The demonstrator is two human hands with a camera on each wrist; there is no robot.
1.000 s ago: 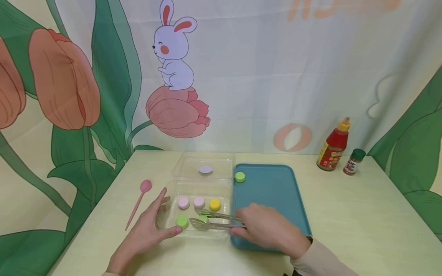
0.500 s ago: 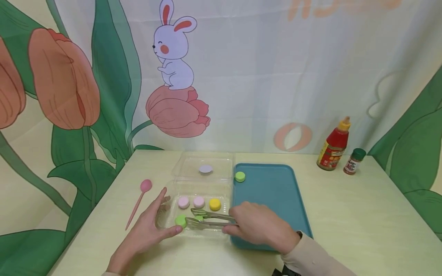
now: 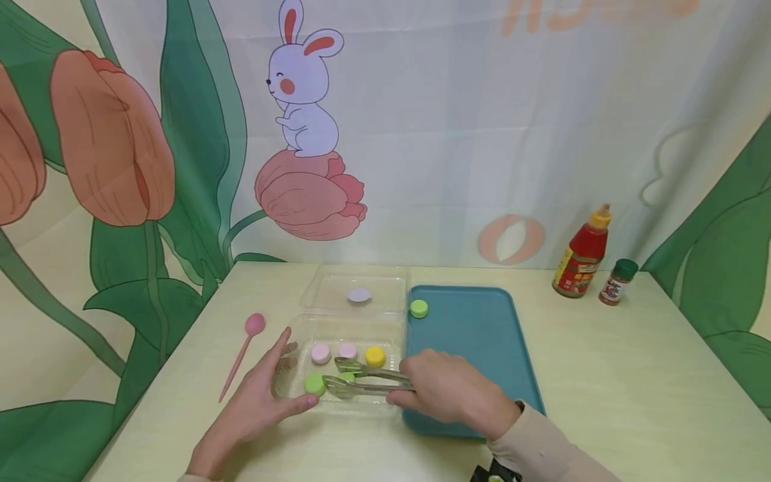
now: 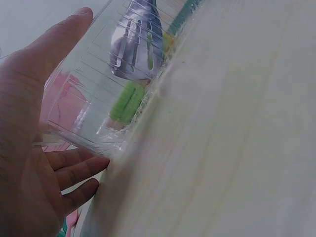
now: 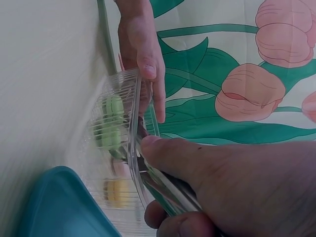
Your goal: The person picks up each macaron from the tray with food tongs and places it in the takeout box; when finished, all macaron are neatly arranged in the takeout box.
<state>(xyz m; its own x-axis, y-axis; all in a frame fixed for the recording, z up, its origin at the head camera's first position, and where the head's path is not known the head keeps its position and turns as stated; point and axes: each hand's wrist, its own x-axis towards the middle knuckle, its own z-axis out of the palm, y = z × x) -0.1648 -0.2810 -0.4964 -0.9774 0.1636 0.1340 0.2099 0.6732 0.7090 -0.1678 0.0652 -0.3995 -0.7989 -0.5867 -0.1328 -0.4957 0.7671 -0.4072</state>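
Note:
Clear plastic box point(image 3: 385, 405) lies with its lid folded back. My left hand point(image 3: 255, 398) grips its left end, thumb at the front side and fingers behind, as the left wrist view also shows. In my right hand point(image 3: 452, 388) are metal tongs point(image 3: 376, 388), held from the right. Their slotted tips are inside the box around a green macaron point(image 3: 347, 378), partly hidden by them; whether they squeeze it I cannot tell. Another green macaron point(image 3: 314, 384) sits just left of the tips. Behind stand two pink macarons point(image 3: 320, 353) and a yellow one point(image 3: 375, 357).
Right of the box, a blue tray point(image 3: 470, 328) has one green macaron point(image 3: 418, 308) at its back left. A pink spoon point(image 3: 243, 348) lies at the left. A red sauce bottle point(image 3: 581, 261) and a small green-capped jar point(image 3: 618, 283) stand at the back right.
My right hand and the tongs have shifted slightly left. The green macaron at the tips has moved left, closer to the other green one. My left hand has stayed in place.

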